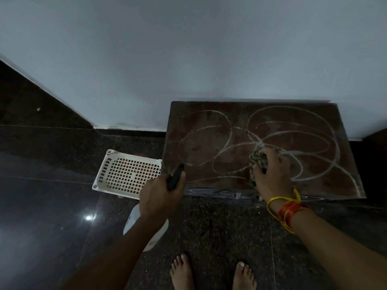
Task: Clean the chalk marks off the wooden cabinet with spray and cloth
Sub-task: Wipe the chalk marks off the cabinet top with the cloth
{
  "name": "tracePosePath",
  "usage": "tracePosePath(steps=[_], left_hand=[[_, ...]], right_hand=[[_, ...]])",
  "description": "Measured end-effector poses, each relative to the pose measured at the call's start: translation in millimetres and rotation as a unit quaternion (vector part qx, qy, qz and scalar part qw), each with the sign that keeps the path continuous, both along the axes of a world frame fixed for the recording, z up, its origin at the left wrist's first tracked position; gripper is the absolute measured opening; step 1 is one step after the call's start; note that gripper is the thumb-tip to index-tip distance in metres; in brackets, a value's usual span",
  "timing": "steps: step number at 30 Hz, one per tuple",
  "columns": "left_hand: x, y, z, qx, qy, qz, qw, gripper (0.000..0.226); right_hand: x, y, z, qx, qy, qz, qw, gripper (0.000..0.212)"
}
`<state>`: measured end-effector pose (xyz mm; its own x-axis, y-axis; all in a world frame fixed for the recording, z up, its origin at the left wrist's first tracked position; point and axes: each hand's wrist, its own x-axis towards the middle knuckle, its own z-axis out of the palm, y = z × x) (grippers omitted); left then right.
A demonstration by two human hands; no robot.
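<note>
White plastic basket [127,174] lay on the dark floor just left of the wooden cabinet [209,147]. Nearer the cabinet's front left corner, the left hand [161,195] had its fingers wrapped round the spray bottle [175,179], whose black nozzle pointed over the top while its pale body hung below the wrist. Chalk marks [293,130] looped across nearly the whole cabinet top, fainter toward its left. On its right half, the right hand [270,174] clutched the bunched cloth [258,161], pressed onto the scribbles. Wiping seemed barely begun; most chalk remained.
</note>
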<state>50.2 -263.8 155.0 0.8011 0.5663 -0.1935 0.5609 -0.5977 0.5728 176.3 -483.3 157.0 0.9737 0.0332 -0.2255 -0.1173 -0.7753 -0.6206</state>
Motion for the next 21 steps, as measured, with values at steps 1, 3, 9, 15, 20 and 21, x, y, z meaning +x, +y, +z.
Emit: tracePosePath(steps=[1, 3, 9, 15, 20, 21], left_hand=[[3.9, -2.5, 1.1, 0.002, -0.007, 0.009, 1.000, 0.044], [10.4, -6.7, 1.9, 0.002, -0.023, 0.024, 0.999, 0.043], [20.3, -18.5, -1.9, -0.043, -0.054, 0.099, 0.993, 0.046], [24.5, -37.2, -6.2, -0.071, -0.059, 0.139, 0.986, 0.042], [24.0, -47.0, -8.8, -0.061, -0.066, 0.137, 0.987, 0.044], [24.5, -49.3, -8.5, -0.066, -0.069, 0.142, 0.985, 0.044]], right_hand=[[0.8, -2.9, 0.2, 0.002, -0.001, -0.001, 1.000, 0.038], [2.7, -9.0, 0.6, 0.004, 0.000, -0.003, 1.000, 0.038], [6.5, -29.5, 0.8, 0.004, -0.015, -0.012, 1.000, 0.038], [7.5, -46.0, -1.5, 0.000, -0.003, -0.013, 1.000, 0.036], [8.3, -53.3, -2.3, 0.004, -0.006, -0.013, 1.000, 0.038], [8.9, -54.4, -2.3, 0.005, -0.005, -0.014, 1.000, 0.038]])
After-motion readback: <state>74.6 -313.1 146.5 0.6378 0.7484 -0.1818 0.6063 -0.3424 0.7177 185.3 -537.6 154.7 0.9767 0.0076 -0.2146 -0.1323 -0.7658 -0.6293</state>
